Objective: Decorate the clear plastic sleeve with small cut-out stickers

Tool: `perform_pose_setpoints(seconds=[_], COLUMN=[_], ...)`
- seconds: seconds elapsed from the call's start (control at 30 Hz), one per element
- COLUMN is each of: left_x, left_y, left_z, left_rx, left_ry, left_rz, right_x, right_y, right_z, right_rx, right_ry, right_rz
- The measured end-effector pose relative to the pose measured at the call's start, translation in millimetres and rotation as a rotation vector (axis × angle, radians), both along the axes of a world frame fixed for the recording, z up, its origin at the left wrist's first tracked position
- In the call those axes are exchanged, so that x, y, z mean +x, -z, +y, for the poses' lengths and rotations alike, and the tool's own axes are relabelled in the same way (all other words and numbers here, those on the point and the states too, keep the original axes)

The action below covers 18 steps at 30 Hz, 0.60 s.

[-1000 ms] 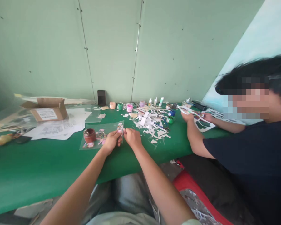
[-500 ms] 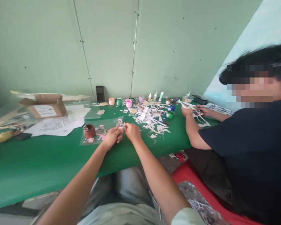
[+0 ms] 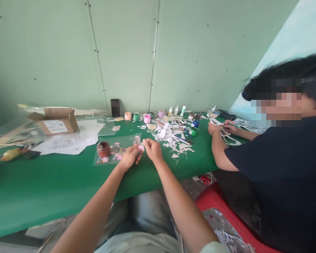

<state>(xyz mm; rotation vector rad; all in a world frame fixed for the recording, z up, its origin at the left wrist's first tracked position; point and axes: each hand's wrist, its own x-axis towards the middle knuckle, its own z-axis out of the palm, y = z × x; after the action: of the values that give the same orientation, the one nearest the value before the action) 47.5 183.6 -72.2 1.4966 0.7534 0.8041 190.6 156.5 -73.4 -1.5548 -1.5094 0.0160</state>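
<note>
My left hand (image 3: 130, 158) is closed on a small pink paper piece (image 3: 140, 148), held just above the table's green cover. Close beside it, the fingers of my right hand (image 3: 153, 149) are pinched together at the piece's edge; what sits between them is too small to make out. Under and to the left of my left hand lies a clear plastic sheet (image 3: 97, 162). Several colourful paper cut-outs (image 3: 117, 150) rest on this sheet, along with an open jar (image 3: 103, 150) of reddish brown.
Paper scraps (image 3: 177, 140) are heaped right of my hands, with paint jars (image 3: 147, 118) and glue bottles (image 3: 176, 111) behind. A cardboard box (image 3: 58, 123) stands on printed sheets (image 3: 68, 146) at left. A co-worker (image 3: 279, 168) at right handles a white paper cut-out (image 3: 233, 140).
My view has shifted slightly, so the scene sits a little lower and further right. More of the pink piece shows between my hands. The co-worker's white cut-out has moved lower.
</note>
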Motion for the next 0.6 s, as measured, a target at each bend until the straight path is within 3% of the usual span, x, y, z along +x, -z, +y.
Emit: perform_pose_setpoints(seconds=[0.1, 0.3, 0.43, 0.6], left_x=[1, -5, -6, -4], left_y=[-2.8, -16.0, -20.9, -17.8], left_z=[-2, 2, 4, 2], left_rx=[-0.015, -0.033, 0.045, 0.181], left_ry=[-0.006, -0.157, -0.258, -0.309], left_rz=[-0.020, -0.219, -0.319, -0.324], right_x=[4, 9, 3, 2], right_y=[4.3, 8.8, 8.7, 4.7], right_z=[0, 5, 6, 4], right_rx=[0.093, 0.219, 0.222, 0.239], right_ry=[-0.050, 0.031, -0.058, -0.071], right_rz=[0.045, 0.133, 0.106, 0.109])
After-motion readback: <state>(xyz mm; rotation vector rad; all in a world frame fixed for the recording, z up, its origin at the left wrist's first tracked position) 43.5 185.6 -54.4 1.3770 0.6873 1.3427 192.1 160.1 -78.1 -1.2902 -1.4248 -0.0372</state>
